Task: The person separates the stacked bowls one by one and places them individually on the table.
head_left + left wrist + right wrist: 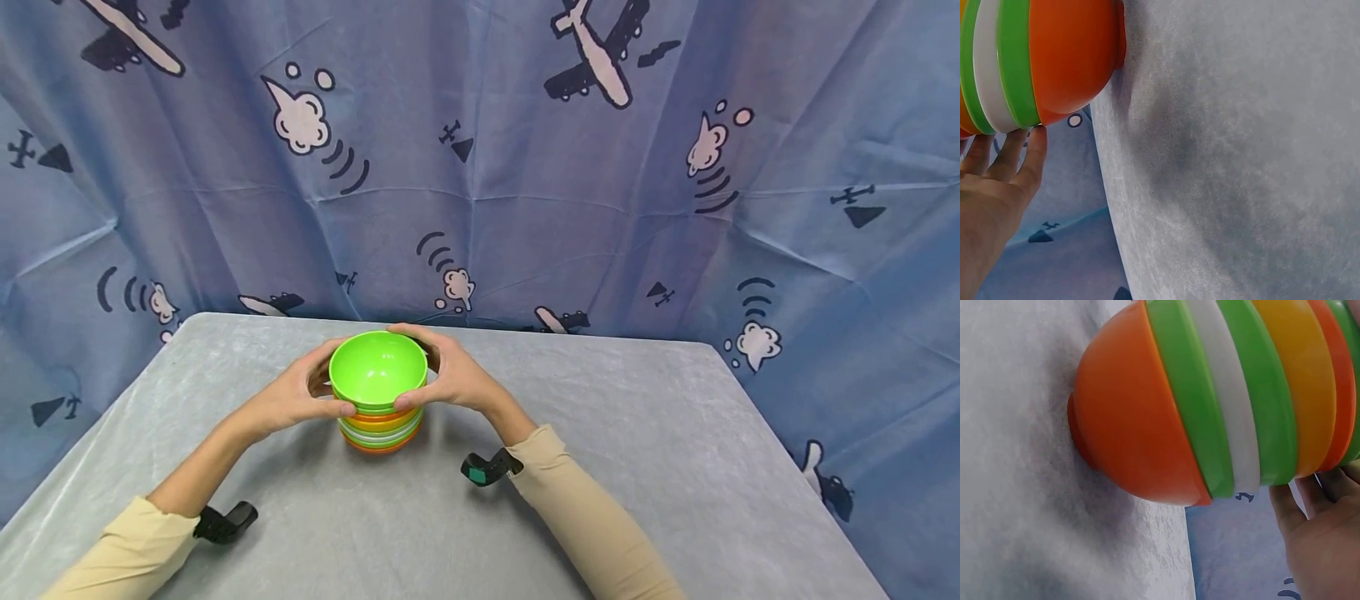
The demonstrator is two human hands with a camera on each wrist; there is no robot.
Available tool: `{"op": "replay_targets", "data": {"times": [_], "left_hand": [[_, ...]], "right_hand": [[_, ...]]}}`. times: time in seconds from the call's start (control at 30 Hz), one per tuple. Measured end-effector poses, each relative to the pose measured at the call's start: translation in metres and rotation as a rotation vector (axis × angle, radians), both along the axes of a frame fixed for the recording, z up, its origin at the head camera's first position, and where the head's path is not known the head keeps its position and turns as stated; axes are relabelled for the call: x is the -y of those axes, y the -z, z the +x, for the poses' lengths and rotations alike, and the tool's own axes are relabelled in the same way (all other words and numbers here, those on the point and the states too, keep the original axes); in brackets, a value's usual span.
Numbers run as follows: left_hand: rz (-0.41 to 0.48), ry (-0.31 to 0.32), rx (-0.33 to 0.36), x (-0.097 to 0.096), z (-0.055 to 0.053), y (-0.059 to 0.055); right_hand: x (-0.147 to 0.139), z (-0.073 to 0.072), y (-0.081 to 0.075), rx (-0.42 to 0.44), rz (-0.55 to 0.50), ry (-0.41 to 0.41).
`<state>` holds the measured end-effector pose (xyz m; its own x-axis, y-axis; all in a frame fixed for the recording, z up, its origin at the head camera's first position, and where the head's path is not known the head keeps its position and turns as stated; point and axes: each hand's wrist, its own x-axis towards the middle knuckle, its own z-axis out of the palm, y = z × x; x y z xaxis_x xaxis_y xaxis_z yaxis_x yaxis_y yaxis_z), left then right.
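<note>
A stack of nested bowls stands upright on the table, between the two hands. Its top bowl, a bright green one [378,367], faces up and shows only its bare inside. Below it come orange, yellow, green and white bowls, down to an orange bottom bowl [1129,412] whose foot is at the cloth. The left hand [303,392] grips the stack from the left, thumb at the near rim; its fingers [1035,156] reach along the far side. From the right, the right hand [459,377] holds it likewise, thumb at the front and fingers [1285,509] behind.
A grey cloth covers the table [637,467], whose far edge lies a little behind the stack. Beyond that hangs a blue curtain [480,158] printed with planes and clouds. Black straps with small devices [227,522] sit on both wrists over beige sleeves [600,533].
</note>
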<state>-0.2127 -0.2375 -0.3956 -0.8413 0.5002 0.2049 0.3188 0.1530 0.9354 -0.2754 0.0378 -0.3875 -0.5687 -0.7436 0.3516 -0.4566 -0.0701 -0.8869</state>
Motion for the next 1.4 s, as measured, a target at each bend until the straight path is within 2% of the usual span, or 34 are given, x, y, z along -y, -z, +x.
{"op": "replay_targets", "data": {"times": [0.33,0.57,1.17,1.4], "left_hand": [[-0.018,-0.019,0.012,0.0,0.0,-0.002],[-0.001,0.003,0.014,-0.001,0.0,-0.001],[0.003,0.008,0.023,-0.002,0.0,-0.002],[-0.007,-0.005,0.035,-0.002,0.0,-0.003]], "right_hand": [[0.0,0.001,-0.001,-0.016,-0.042,0.006],[-0.001,-0.001,-0.002,-0.015,-0.071,-0.006],[-0.006,-0.005,-0.015,-0.009,-0.167,-0.047],[-0.014,-0.007,-0.021,0.007,-0.194,-0.037]]}}
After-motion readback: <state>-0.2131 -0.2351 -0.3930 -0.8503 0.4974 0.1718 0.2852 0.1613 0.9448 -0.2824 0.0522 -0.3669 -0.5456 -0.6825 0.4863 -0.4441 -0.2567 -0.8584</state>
